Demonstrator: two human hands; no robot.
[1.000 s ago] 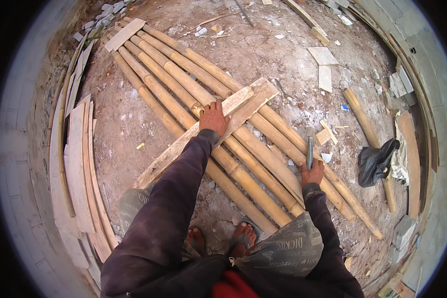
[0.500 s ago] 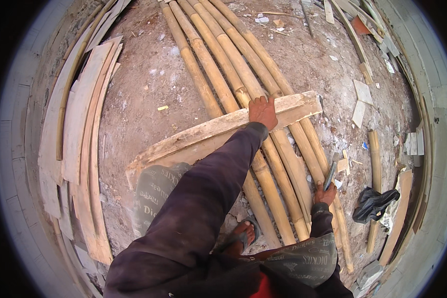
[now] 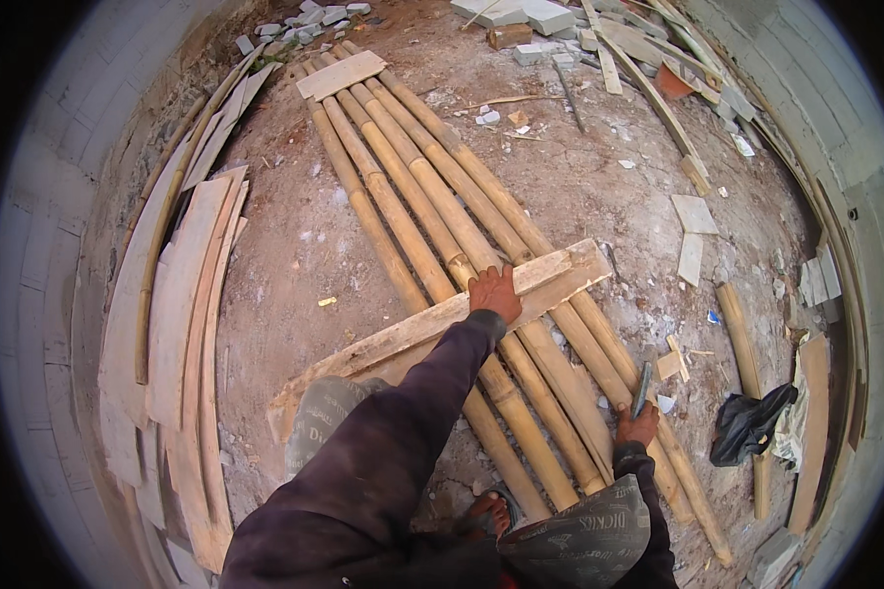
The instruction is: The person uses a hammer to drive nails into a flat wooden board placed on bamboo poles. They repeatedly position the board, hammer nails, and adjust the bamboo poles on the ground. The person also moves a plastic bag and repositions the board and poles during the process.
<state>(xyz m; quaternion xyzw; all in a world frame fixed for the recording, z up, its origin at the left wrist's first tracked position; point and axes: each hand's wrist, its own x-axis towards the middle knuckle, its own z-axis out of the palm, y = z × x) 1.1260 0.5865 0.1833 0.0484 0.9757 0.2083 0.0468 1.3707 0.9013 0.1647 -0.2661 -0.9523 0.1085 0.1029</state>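
Observation:
Several long bamboo poles (image 3: 417, 167) lie side by side on the dirt floor, running away from me. A long, rough wooden plank (image 3: 393, 329) rests slantwise across them. My left hand (image 3: 496, 293) is closed over the plank's upper edge, fingers pointing away from me. To the right and nearer, my right hand (image 3: 638, 424) is closed around a narrow grey tool (image 3: 642, 386) that sticks up from the fist; its kind is unclear. That hand is low over the right-hand poles. A short board (image 3: 342, 75) lies across the poles' far end.
Stacked boards (image 3: 192, 304) line the left wall. On the right lie a short bamboo piece (image 3: 739, 334), a black plastic bag (image 3: 751, 424) and tile pieces (image 3: 692, 236). Broken blocks (image 3: 521, 15) are piled at the back. My sandalled foot (image 3: 491, 510) stands beside the poles.
The view has tipped up, bringing the far board and block rubble into sight. My left hand remains on the plank, and my right hand keeps the grey tool.

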